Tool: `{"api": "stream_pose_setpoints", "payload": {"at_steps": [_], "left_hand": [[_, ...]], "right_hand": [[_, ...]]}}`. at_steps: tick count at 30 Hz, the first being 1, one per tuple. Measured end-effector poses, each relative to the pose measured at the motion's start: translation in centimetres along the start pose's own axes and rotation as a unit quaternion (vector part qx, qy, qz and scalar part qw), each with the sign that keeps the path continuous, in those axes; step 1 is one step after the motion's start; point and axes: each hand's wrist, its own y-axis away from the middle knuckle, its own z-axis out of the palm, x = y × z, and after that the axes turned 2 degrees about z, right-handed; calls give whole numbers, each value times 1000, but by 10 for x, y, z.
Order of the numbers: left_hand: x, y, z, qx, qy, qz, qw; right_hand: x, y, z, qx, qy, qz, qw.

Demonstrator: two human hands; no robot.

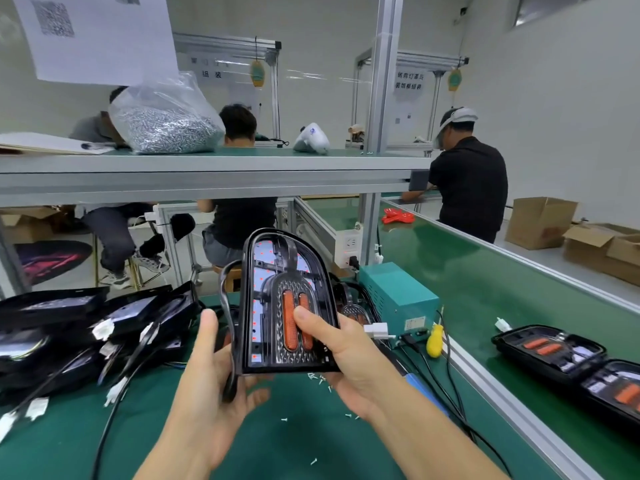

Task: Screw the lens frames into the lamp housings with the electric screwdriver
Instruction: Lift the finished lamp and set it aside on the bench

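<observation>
I hold a black lamp housing (263,271) with its lens frame and two orange reflector strips upright in front of me, above the green bench. My left hand (207,386) grips its left edge and underside, thumb up along the side. My right hand (346,355) grips the lower right corner, its thumb pressing on the orange strips. A black cable (227,299) loops from the housing's left side. Loose screws (320,377) lie on the mat beneath. The blue handle of the electric screwdriver (420,388) lies behind my right wrist.
A pile of black housings (86,327) with white connectors sits at left. A teal power box (398,299) and a yellow tool (434,341) stand right of centre. Two lamps (568,362) lie on the conveyor belt. A bag of screws (166,119) rests on the shelf. Several people work behind.
</observation>
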Motion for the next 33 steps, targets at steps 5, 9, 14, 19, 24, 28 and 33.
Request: {"api": "stream_pose_setpoints", "payload": {"at_steps": [5, 9, 14, 19, 24, 28, 33], "left_hand": [[0, 5, 5, -72, -46, 38, 996], [-1, 8, 10, -100, -58, 60, 992], [-10, 2, 24, -87, -27, 55, 994], [-25, -6, 46, -120, 21, 25, 992], [-36, -12, 78, -166, 21, 12, 986], [-44, -24, 110, -206, 27, 3, 978], [-55, -38, 156, -287, -13, -23, 958]], "right_hand": [[-3, 4, -2, 26, 21, -9, 999], [-3, 8, -8, 64, 92, -34, 993], [-8, 22, -21, 101, 226, -91, 965], [-18, 38, -48, 159, 305, -142, 928], [-40, 64, -93, 125, 261, -113, 951], [-57, 87, -122, 138, 324, -113, 929], [-58, 110, -146, 179, 200, -181, 946]]}}
